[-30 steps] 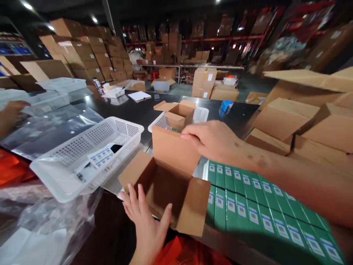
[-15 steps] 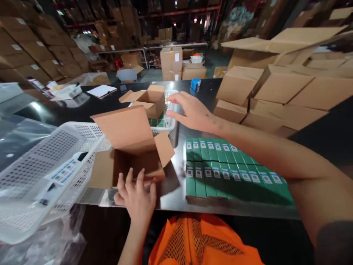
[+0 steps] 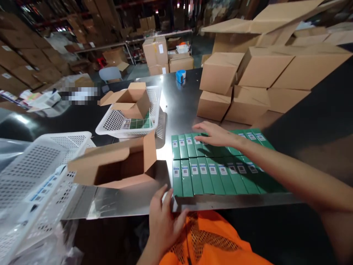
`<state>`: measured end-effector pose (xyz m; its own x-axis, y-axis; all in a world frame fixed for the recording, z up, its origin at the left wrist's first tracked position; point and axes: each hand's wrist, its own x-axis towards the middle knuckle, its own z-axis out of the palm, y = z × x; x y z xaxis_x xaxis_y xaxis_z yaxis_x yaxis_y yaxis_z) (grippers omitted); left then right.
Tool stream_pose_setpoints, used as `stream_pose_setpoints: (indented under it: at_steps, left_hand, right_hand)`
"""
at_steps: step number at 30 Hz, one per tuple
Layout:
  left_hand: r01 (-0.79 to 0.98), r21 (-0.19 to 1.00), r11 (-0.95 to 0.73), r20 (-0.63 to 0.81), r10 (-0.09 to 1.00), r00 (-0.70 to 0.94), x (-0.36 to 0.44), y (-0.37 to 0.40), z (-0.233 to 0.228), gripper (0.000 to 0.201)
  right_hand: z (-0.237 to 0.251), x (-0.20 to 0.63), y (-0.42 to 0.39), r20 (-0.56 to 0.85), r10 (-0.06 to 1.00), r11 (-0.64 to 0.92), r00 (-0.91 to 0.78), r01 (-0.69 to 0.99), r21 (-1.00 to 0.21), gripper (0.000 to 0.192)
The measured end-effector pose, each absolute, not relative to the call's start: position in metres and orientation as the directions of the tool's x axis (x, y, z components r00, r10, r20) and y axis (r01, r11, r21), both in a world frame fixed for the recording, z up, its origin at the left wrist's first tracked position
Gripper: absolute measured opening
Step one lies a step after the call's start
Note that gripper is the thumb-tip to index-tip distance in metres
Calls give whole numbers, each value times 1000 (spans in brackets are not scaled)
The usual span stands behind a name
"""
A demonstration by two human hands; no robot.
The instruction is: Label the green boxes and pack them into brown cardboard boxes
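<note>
The right hand lies palm down, fingers spread flat and holding nothing, on the far row of flat green cartons with white barcode labels, which sit in two rows at the near edge of the shiny steel table. Half a second ago this hand hovered higher, beside the far basket; it has since come down onto the cartons. The left hand has left the open brown cardboard box it was steadying and now rests at the table's near edge, just left of the green cartons' near corner, fingers loosely spread, gripping nothing. The cardboard box, which was upright with one flap raised, now lies tipped over just left of the green cartons, its opening facing the person.

Behind that box, left of the cartons' far row, stands a white perforated plastic basket holding a smaller open cardboard box and a few more green cartons. A second white perforated basket with labelled items sits further left, over clear plastic film. Beyond the green cartons to the right rises a stack of closed brown cardboard boxes, close to the right forearm. A small blue tape roll sits far back on the table. An orange mesh vest fills the foreground below the cartons.
</note>
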<state>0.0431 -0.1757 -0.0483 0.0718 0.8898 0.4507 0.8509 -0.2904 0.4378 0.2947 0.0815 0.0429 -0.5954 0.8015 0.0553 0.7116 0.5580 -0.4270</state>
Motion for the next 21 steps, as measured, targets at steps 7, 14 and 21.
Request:
stream_pose_setpoints:
  at_steps: [7, 14, 21]
  left_hand:
    - [623, 777, 88, 15, 987, -158, 41, -172, -52, 68]
    - [498, 818, 287, -231, 957, -173, 37, -128, -30, 71]
    - [774, 568, 281, -346, 934, -86, 60, -89, -4, 70]
  right_hand:
    - [41, 313, 56, 53, 789, 574, -612, 704, -417, 58]
    - [7, 327, -52, 200, 769, 639, -607, 718, -276, 66]
    - [-22, 328, -101, 258, 790, 593, -556, 800, -91, 74]
